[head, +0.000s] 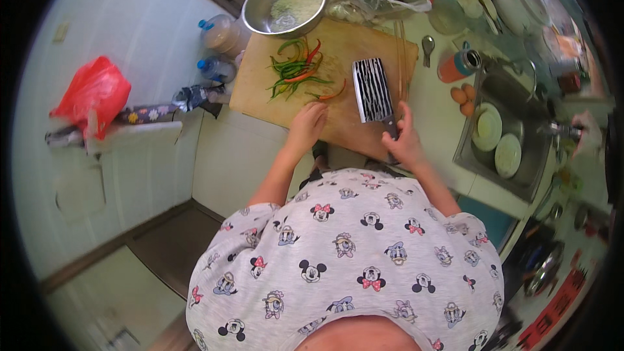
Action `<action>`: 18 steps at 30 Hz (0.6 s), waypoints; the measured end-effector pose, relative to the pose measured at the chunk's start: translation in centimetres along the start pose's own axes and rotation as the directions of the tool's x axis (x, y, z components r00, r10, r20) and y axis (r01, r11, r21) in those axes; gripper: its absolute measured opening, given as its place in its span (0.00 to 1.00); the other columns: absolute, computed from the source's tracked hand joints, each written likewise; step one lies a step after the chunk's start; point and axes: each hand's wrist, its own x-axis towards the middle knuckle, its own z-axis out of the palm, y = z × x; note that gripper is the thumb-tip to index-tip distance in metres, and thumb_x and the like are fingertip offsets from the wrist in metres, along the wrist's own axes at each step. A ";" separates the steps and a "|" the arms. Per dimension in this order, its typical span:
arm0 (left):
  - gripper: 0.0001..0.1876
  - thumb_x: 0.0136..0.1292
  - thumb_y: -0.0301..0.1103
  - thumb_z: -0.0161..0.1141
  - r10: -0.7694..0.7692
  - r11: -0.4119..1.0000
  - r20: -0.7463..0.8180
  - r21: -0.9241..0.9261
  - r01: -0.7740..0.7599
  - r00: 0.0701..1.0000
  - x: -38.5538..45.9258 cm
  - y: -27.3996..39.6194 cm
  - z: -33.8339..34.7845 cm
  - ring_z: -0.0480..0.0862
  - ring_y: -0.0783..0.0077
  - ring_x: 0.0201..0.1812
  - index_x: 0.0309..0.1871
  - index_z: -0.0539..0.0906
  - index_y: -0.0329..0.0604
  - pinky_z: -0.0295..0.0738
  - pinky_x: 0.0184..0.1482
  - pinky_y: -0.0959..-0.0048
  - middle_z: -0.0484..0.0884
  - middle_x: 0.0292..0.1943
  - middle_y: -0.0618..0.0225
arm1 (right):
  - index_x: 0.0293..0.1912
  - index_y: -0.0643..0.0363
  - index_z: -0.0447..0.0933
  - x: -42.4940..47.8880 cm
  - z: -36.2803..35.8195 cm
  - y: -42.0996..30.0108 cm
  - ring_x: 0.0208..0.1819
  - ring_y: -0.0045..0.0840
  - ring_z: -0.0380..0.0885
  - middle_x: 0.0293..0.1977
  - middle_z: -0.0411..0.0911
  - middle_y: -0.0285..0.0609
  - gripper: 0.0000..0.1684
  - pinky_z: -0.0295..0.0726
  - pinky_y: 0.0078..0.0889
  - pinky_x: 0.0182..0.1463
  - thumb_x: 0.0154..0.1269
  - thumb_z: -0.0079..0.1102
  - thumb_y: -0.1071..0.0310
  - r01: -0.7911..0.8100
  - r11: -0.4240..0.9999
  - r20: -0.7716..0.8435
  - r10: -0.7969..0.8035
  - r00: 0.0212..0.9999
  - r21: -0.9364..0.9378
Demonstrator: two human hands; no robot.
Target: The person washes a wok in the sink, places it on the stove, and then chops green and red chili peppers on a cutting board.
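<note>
My left hand (309, 124) is loosely curved over the front of the wooden cutting board (263, 100), with nothing visible in it. Just beyond its fingertips lies a single red chili pepper (334, 94). A loose pile of green and red chili peppers (297, 70) rests farther back on the board. The cleaver (373, 90), its broad blade streaked dark and light, lies flat on the right half. Beside its dark handle (391, 129) is my right hand (404, 139), thumb and index finger spread around the handle and not closed on it.
A steel bowl (251, 9) with pale shredded food sits at the board's back left corner. Chopsticks (400, 66) lie along its right side. Rightward are a spoon (427, 48), an orange-and-blue flask (451, 67), several eggs (463, 96) and a sink (529, 185) holding two plates (508, 156).
</note>
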 end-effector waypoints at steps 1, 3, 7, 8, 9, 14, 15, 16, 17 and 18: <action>0.13 0.58 0.26 0.60 0.075 0.997 0.021 -0.027 -0.074 0.997 0.5 -1.3 0.3 0.78 0.52 0.44 0.47 0.79 0.37 0.75 0.46 0.62 0.80 0.44 0.56 | 0.57 0.58 0.69 0.4 -0.6 1.0 0.25 0.27 0.73 0.27 0.72 0.42 0.29 0.75 0.31 0.32 0.53 0.59 0.71 0.021 0.999 0.013 -0.020 1.000 -0.030; 0.15 0.56 0.27 0.60 0.262 0.959 0.084 0.093 -0.269 0.962 2.2 -4.3 0.8 0.77 0.52 0.47 0.47 0.78 0.38 0.73 0.49 0.62 0.79 0.45 0.58 | 0.62 0.59 0.65 -0.1 -0.7 0.7 0.28 0.27 0.74 0.30 0.73 0.44 0.35 0.75 0.31 0.34 0.52 0.61 0.69 -0.011 0.996 0.056 0.016 0.998 -0.087; 0.17 0.51 0.26 0.61 0.501 0.822 0.154 0.224 -0.524 0.852 5.7 -4.4 0.5 0.76 0.50 0.47 0.46 0.77 0.39 0.72 0.50 0.60 0.78 0.45 0.57 | 0.62 0.62 0.64 -2.6 0.9 -2.8 0.27 0.25 0.76 0.29 0.76 0.43 0.35 0.76 0.28 0.33 0.54 0.63 0.69 0.097 0.987 -0.174 -0.119 0.977 -0.128; 0.15 0.51 0.26 0.60 0.523 0.808 0.165 0.215 -0.548 0.836 6.5 -4.5 0.7 0.76 0.52 0.47 0.45 0.77 0.39 0.72 0.50 0.61 0.78 0.44 0.58 | 0.60 0.63 0.66 -3.2 2.5 -2.8 0.24 0.21 0.74 0.28 0.75 0.40 0.32 0.74 0.25 0.31 0.55 0.62 0.71 0.194 0.978 -0.317 -0.210 0.925 -0.081; 0.14 0.52 0.26 0.59 0.539 0.798 0.174 0.206 -0.566 0.824 7.0 -4.6 1.0 0.76 0.54 0.47 0.44 0.77 0.39 0.72 0.51 0.62 0.78 0.43 0.59 | 0.58 0.64 0.69 -3.8 3.9 -3.0 0.22 0.18 0.73 0.27 0.74 0.37 0.29 0.73 0.22 0.28 0.56 0.62 0.73 0.296 0.954 -0.448 -0.288 0.846 -0.054; 0.11 0.50 0.22 0.53 0.538 0.808 0.256 0.113 -0.578 0.803 8.3 -5.6 3.2 0.76 0.55 0.44 0.39 0.77 0.38 0.74 0.48 0.64 0.77 0.39 0.59 | 0.48 0.62 0.72 -2.5 5.2 -6.1 0.23 0.20 0.75 0.25 0.76 0.38 0.17 0.73 0.27 0.27 0.60 0.62 0.70 -0.114 0.953 -0.302 0.200 0.932 0.279; 0.11 0.50 0.22 0.53 0.517 0.821 0.304 0.091 -0.564 0.800 8.3 -5.5 3.0 0.76 0.55 0.44 0.39 0.77 0.37 0.74 0.47 0.64 0.77 0.39 0.59 | 0.46 0.61 0.72 -2.1 5.4 -6.2 0.24 0.21 0.76 0.25 0.77 0.39 0.15 0.73 0.29 0.29 0.60 0.63 0.69 -0.148 0.974 -0.304 0.195 0.933 0.170; 0.11 0.50 0.22 0.53 0.494 0.833 0.350 0.071 -0.549 0.796 8.2 -5.4 2.9 0.76 0.55 0.44 0.38 0.78 0.37 0.74 0.47 0.64 0.77 0.39 0.58 | 0.41 0.61 0.71 -2.0 5.4 -6.7 0.23 0.29 0.77 0.22 0.76 0.44 0.12 0.73 0.34 0.28 0.61 0.61 0.68 -0.076 0.994 -0.385 0.038 0.922 -0.084; 0.11 0.50 0.21 0.53 0.471 0.845 0.396 0.054 -0.532 0.788 8.1 -5.2 2.9 0.76 0.54 0.44 0.38 0.78 0.37 0.74 0.47 0.63 0.77 0.39 0.58 | 0.40 0.61 0.71 -2.1 5.2 -6.6 0.23 0.33 0.77 0.22 0.75 0.45 0.11 0.73 0.35 0.28 0.62 0.60 0.67 -0.046 0.992 -0.390 -0.005 0.921 -0.121; 0.12 0.50 0.21 0.53 0.490 0.844 0.383 0.018 -0.536 0.783 7.7 -5.3 3.0 0.76 0.54 0.45 0.39 0.79 0.36 0.74 0.47 0.63 0.77 0.39 0.58 | 0.40 0.62 0.70 -2.3 5.3 -6.3 0.23 0.37 0.77 0.22 0.75 0.47 0.11 0.73 0.37 0.28 0.63 0.59 0.66 -0.016 0.989 -0.392 -0.045 0.919 -0.150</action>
